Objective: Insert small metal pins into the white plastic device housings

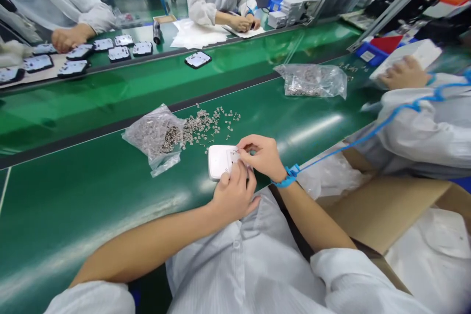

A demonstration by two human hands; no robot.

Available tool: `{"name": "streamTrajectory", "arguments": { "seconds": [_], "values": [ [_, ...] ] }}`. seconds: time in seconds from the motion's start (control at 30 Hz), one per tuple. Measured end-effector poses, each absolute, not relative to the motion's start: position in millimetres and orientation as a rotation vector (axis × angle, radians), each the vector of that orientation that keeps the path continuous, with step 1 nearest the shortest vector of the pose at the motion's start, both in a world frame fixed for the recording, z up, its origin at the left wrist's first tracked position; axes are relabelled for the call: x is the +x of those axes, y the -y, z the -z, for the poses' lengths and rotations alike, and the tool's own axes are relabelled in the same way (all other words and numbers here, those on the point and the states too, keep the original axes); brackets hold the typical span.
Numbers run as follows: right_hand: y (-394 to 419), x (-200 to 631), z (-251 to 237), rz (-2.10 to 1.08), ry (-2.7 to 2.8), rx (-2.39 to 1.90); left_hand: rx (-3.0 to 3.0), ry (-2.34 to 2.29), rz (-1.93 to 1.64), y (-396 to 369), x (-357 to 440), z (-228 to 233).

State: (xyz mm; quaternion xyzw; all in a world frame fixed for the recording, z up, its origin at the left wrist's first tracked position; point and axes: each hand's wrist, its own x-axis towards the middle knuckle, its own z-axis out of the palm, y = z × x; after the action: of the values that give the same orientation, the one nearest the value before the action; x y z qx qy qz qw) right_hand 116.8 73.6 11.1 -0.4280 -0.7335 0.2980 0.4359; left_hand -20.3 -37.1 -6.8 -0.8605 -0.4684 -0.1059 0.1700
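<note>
In the head view, the left hand [235, 194] grips the lower edge of a white case [220, 159] held at the near side of the green table [88, 206]; the right hand [264, 156] bends its fingers over the case's right end, and whether they pinch a small part I can't tell. The case looks unfinished to me, with a dark-marked patch showing between the fingers. Just beyond it, loose metal pieces [200, 125] lie spilled from a plastic bag [145, 135], plenty unused. Farther right lies another bag [314, 81] of pieces.
</note>
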Motion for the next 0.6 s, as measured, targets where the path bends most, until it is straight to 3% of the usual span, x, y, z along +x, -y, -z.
{"name": "streamTrajectory", "arguments": {
  "seconds": [0.33,0.6],
  "values": [
    [-58,117,-3,-0.354,2.041,-1.043,-2.498,1.313,0.262,38,-23,1],
    [-63,116,-2,-0.420,2.030,-1.136,-2.532,1.348,0.277,38,-22,2]
  ]
}}
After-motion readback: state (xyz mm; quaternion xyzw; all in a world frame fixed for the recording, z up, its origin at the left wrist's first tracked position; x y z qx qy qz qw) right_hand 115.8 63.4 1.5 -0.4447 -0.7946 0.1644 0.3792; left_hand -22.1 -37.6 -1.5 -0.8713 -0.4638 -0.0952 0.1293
